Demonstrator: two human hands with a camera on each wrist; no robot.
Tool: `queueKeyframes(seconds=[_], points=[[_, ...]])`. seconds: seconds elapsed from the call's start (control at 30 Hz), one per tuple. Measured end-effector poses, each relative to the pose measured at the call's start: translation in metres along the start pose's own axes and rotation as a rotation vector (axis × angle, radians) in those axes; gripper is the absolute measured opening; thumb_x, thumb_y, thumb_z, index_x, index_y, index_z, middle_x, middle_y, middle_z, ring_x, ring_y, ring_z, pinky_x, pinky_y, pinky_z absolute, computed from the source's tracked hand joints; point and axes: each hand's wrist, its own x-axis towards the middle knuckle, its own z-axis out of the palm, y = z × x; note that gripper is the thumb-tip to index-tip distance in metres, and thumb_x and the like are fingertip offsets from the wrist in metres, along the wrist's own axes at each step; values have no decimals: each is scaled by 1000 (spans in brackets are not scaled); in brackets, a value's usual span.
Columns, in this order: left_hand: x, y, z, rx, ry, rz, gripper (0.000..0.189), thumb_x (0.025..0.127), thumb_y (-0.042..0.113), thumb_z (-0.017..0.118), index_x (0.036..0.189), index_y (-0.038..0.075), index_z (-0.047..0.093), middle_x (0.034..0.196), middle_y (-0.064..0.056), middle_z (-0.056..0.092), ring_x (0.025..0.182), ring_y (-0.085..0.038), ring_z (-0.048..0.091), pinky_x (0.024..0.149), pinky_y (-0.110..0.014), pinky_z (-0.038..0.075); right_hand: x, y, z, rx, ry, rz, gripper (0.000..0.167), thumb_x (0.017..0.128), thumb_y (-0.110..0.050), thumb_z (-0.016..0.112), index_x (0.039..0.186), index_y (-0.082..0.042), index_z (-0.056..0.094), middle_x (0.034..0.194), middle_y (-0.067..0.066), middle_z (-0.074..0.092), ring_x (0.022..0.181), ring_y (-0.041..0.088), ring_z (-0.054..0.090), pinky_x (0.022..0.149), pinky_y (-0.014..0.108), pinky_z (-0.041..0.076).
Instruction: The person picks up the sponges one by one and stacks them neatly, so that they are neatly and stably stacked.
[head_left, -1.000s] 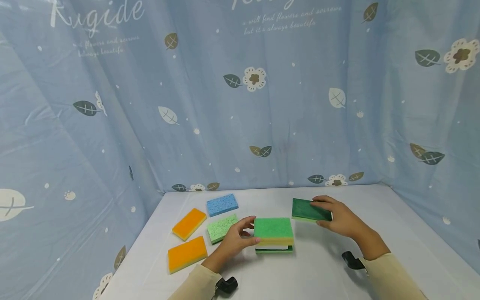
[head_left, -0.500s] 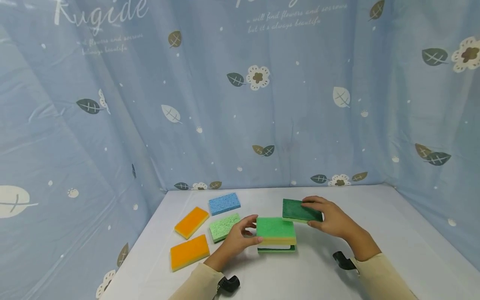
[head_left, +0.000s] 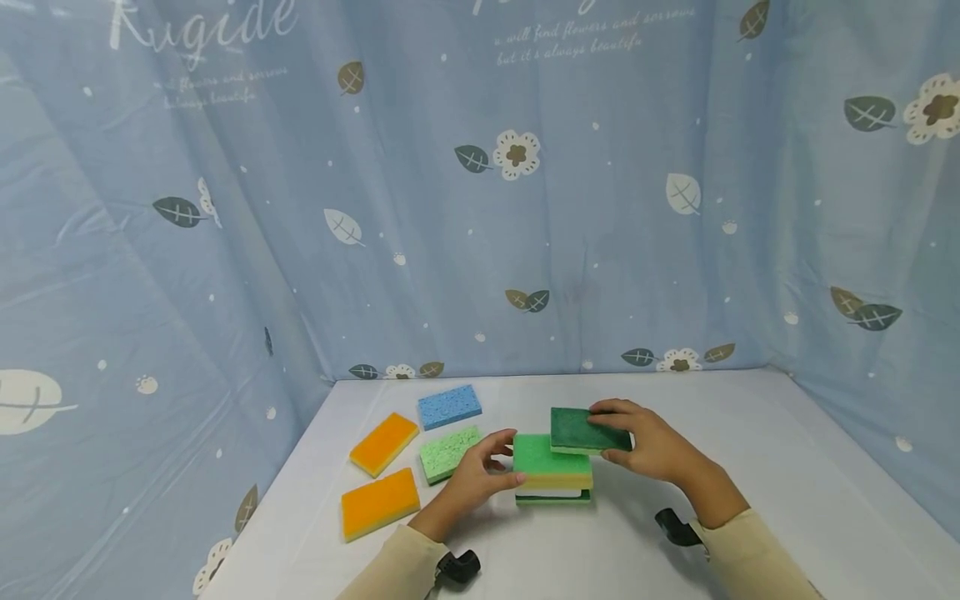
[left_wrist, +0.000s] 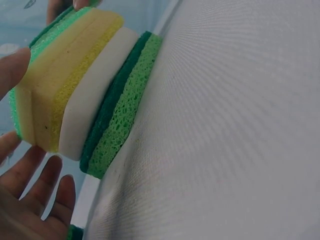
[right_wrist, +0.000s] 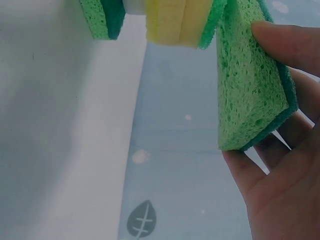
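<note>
My right hand [head_left: 652, 442] grips a dark green scouring sponge [head_left: 576, 429] by its right end. Its porous light green underside shows in the right wrist view, and its left part overlaps the back right of the stack. Topping that stack is a yellow sponge with a light green scouring face [head_left: 534, 454]. Beneath come a white sponge [left_wrist: 97, 95] and, lowest, a light green sponge with a dark green layer [left_wrist: 131, 100], resting on the table. My left hand [head_left: 471, 483] holds the yellow sponge at its left end, thumb at the front corner, fingers behind.
To the left lie two orange sponges [head_left: 384, 445], a speckled light green sponge [head_left: 447, 452] partly hidden by the left hand, and a blue sponge [head_left: 450, 407]. The white table [head_left: 675, 383] backs onto a blue patterned curtain [head_left: 420, 275].
My right hand has carried the dark green sponge leftward from beside the stack until it overlaps the stack's top. The left hand stays at the stack.
</note>
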Motion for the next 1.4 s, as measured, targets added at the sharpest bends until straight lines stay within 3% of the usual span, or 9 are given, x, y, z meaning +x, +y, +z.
queueKeyframes(seconds=[0.2, 0.4, 0.73, 1.0, 1.13, 1.4], points=[[0, -2, 1, 5, 2, -6, 65, 86, 22, 77, 144, 18, 47, 129, -1, 57, 114, -20, 53, 93, -42, 46, 0, -2, 2, 0, 6, -16, 50, 81, -17, 79, 127, -8, 65, 135, 5, 53, 125, 31, 48, 95, 53, 43], [0, -1, 2, 12, 2, -6, 68, 86, 22, 76, 145, 13, 45, 129, -1, 57, 114, -21, 53, 93, -45, 46, 5, -5, 5, 1, 9, -48, 49, 81, -17, 79, 127, -8, 65, 135, 6, 53, 125, 32, 48, 95, 54, 44], [0, 0, 2, 17, 0, -8, 66, 86, 18, 76, 145, 18, 46, 131, -3, 56, 115, -21, 52, 94, -46, 46, 11, -13, 11, 30, -16, -50, 47, 83, -17, 78, 128, -9, 65, 135, 5, 52, 125, 32, 48, 95, 53, 44], [1, 7, 1, 1, -19, -20, 68, 87, 11, 74, 146, 8, 41, 134, -11, 54, 118, -33, 49, 94, -58, 41, 15, -22, 16, 44, -45, -31, 47, 83, -21, 78, 127, -12, 66, 135, 3, 52, 126, 28, 47, 96, 51, 44], [1, 5, 1, 9, -20, -32, 68, 88, 15, 74, 147, 9, 41, 134, -7, 54, 118, -28, 50, 95, -54, 42, 16, -25, 19, 37, -73, -30, 48, 84, -22, 76, 129, -11, 64, 137, 2, 51, 127, 28, 46, 97, 51, 43], [1, 1, 1, -4, -8, 14, 64, 88, 21, 74, 145, 15, 46, 132, -4, 56, 115, -23, 53, 92, -46, 46, 18, -32, 23, 59, -52, -91, 46, 84, -20, 77, 127, -10, 66, 135, 3, 52, 125, 27, 48, 95, 50, 45]])
